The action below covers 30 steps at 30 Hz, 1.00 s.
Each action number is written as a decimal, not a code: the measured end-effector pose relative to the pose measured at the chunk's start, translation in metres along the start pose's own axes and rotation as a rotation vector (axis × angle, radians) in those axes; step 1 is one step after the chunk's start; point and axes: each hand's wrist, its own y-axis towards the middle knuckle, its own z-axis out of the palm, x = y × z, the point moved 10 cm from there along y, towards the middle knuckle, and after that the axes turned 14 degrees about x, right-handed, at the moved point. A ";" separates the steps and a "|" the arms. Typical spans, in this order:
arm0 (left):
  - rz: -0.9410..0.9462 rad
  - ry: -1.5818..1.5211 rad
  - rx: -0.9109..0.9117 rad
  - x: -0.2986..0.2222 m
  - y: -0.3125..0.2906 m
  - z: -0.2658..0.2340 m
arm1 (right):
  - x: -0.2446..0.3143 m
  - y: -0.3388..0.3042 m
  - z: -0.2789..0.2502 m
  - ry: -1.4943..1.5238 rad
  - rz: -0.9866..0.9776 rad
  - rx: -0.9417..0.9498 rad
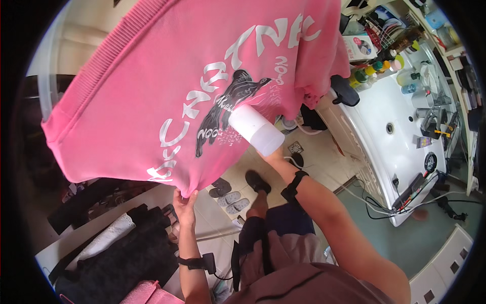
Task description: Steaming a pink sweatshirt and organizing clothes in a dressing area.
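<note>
A pink sweatshirt (pixel 136 101) with white lettering and a dark bird print fills the upper left, spread out in front of me. My left hand (pixel 185 207) is closed, pinching the cloth at its lower edge. In my right hand (pixel 273 155) is a white handheld garment steamer (pixel 256 129), its rounded body lying over the bird print. The steamer covers most of the right hand's fingers. Whether its head touches the fabric is hidden. A pale cord (pixel 293 162) runs away near the right wrist.
On the right stands a white sink (pixel 377 114) with bottles and cups along its rim. Cables (pixel 374 207) trail past its near end. Dark folded cloth (pixel 116 253) lies at lower left. Grey slippers (pixel 233 201) rest on the tiled floor.
</note>
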 end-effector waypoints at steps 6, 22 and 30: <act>0.087 0.079 -0.081 -0.001 0.025 -0.016 | -0.030 0.003 0.023 0.395 0.019 -0.209; 0.424 -0.067 -0.277 0.013 0.049 -0.026 | -0.027 -0.005 0.044 0.434 -0.158 -0.285; 0.331 -0.306 -0.285 0.052 0.066 -0.023 | -0.025 -0.011 0.035 0.235 -0.219 -0.295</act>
